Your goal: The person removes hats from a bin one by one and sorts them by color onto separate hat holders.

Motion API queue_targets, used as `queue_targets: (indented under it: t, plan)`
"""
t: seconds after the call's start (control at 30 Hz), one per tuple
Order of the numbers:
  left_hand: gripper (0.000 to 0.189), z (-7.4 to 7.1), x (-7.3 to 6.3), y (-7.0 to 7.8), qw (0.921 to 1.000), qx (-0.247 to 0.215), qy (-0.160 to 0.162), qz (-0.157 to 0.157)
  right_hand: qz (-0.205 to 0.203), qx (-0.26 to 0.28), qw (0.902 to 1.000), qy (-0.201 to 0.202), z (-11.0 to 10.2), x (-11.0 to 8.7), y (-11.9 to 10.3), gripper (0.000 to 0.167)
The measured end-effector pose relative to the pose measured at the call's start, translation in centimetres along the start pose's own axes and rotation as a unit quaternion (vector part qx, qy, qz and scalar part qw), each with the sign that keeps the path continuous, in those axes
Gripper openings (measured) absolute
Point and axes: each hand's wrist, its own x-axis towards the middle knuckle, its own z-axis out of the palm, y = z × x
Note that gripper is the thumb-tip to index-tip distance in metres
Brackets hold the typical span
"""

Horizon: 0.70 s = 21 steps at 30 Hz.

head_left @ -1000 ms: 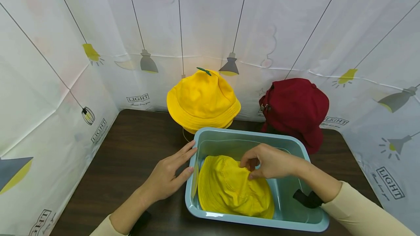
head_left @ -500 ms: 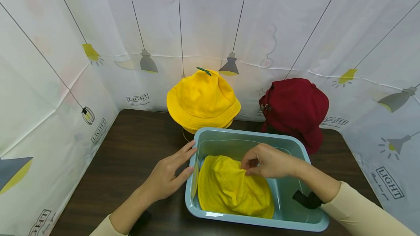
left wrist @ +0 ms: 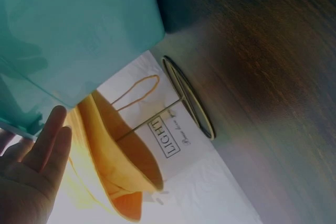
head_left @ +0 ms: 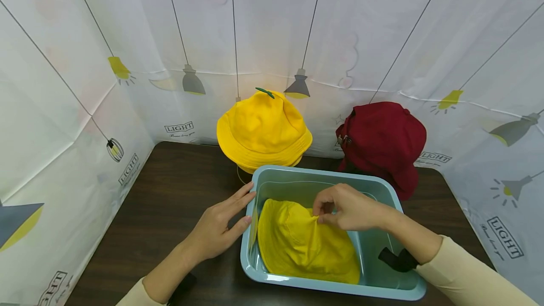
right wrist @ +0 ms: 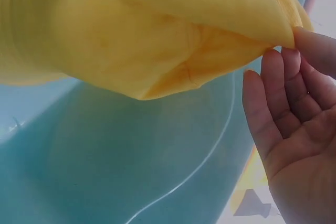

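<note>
A yellow bucket hat (head_left: 297, 244) lies in a light blue plastic basin (head_left: 386, 273), its brim toward the basin's left wall. Over the basin, my right hand (head_left: 350, 209) pinches the hat's crown between thumb and fingers. The right wrist view shows the fabric (right wrist: 157, 35) drawn up into a fold at the thumb and fingertips. My left hand (head_left: 216, 228) rests its straight fingers against the left rim of the basin. In the left wrist view, that hand (left wrist: 34, 177) touches the outside of the basin (left wrist: 84, 30).
Behind the basin, another yellow hat (head_left: 263, 129) with a green sprout hangs on a stand with a ring base (left wrist: 189, 98). A dark red cap (head_left: 382, 140) sits at the back right. All stand on a dark wooden table (head_left: 140, 230) before a printed curtain (head_left: 272, 22).
My right hand has pinched the yellow hat's crown and pulled it up slightly; the hat in the basin has shifted a little. My left hand stays at the rim.
</note>
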Motion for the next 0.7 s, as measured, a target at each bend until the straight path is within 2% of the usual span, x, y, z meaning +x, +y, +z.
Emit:
queue_targets:
  t: [0.4, 0.7]
  plan:
    - [0.053, 0.0, 0.0, 0.1, 0.9999, -0.004, -0.006, -0.01, 0.017, 0.035, 0.9991, 0.02, -1.1, -0.5, -0.6, 0.021]
    - [0.053, 0.0, -0.1, 0.1, 0.9999, -0.002, -0.008, -0.014, 0.027, 0.047, 0.9981, 0.028, -2.8, -0.8, -1.7, 0.021]
